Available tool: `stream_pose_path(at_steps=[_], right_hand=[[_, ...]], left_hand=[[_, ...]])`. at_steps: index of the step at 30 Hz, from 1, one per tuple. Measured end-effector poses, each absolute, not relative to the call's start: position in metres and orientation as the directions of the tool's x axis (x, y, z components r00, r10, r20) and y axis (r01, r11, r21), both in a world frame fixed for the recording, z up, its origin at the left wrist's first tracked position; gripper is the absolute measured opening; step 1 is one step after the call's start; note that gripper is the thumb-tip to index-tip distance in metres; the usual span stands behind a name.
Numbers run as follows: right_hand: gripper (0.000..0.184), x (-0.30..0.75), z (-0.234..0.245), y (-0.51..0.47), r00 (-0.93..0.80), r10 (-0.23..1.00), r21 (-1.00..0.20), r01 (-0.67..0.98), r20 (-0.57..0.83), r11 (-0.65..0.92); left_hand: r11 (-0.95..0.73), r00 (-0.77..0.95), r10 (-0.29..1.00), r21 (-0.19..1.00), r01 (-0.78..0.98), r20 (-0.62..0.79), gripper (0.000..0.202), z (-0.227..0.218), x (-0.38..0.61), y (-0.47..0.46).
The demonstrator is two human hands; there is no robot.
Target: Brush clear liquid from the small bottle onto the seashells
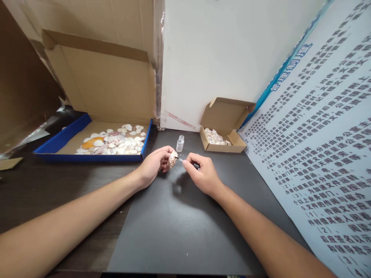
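My left hand (155, 165) is closed on a bumpy, cream-and-brown seashell (173, 159), held up above the dark mat. In my right hand (203, 173) is a small brush (180, 159) with a thin pale stem and a black cap-like end, partly hidden by the fingers. The brush's dark tip meets the shell's right side. Just behind the shell, a small clear glass bottle (180, 144) stands upright and uncapped, with fine print on its front.
At the left, an open blue-edged cardboard box (95, 157) holds many white shells and an orange one. A smaller open cardboard box (224, 148) with pale shells stands at the back right. A white panel (232, 50) rises behind, and a printed sign (313, 139) slants along the right.
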State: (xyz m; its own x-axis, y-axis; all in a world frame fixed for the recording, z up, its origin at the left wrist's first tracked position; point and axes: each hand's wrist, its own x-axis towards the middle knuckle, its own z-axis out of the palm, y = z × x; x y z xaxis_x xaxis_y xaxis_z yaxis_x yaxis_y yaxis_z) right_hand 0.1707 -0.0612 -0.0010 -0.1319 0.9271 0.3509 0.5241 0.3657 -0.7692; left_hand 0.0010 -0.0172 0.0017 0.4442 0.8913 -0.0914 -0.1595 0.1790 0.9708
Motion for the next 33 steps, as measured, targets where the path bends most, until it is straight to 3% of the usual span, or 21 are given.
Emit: stream_pose_path(at_steps=[7,13,18,23,28,33], right_hand=[[0.026,0.1700,-0.0022,-0.0600,-0.150,0.958,-0.721,0.633,0.244,0.283],[0.027,0.1698,-0.0007,-0.0616,-0.213,0.927,-0.764,0.525,0.308,0.375],[0.027,0.1702,-0.0016,-0.0608,-0.167,0.952,-0.740,0.600,0.256,0.304],[0.028,0.1703,-0.0014,-0.0609,-0.199,0.932,-0.761,0.538,0.303,0.362],[0.028,0.1706,-0.0032,-0.0601,-0.212,0.957,-0.722,0.629,0.198,0.289],[0.028,0.1699,-0.0010,-0.0611,-0.226,0.934,-0.760,0.543,0.277,0.357]], left_hand=[[0.203,0.443,0.890,0.962,-0.184,-0.103,0.002,0.0030,0.0007,-0.0168],[0.216,0.444,0.889,0.959,-0.182,-0.116,0.003,0.0023,0.0007,-0.0168],[0.208,0.442,0.890,0.962,-0.178,-0.111,0.002,0.0030,0.0005,-0.0175],[0.216,0.441,0.890,0.959,-0.183,-0.117,0.003,0.0021,0.0006,-0.0171],[0.205,0.433,0.895,0.963,-0.177,-0.110,0.004,0.0014,0.0007,-0.0165],[0.208,0.436,0.893,0.962,-0.179,-0.112,0.004,0.0021,0.0010,-0.0161]])
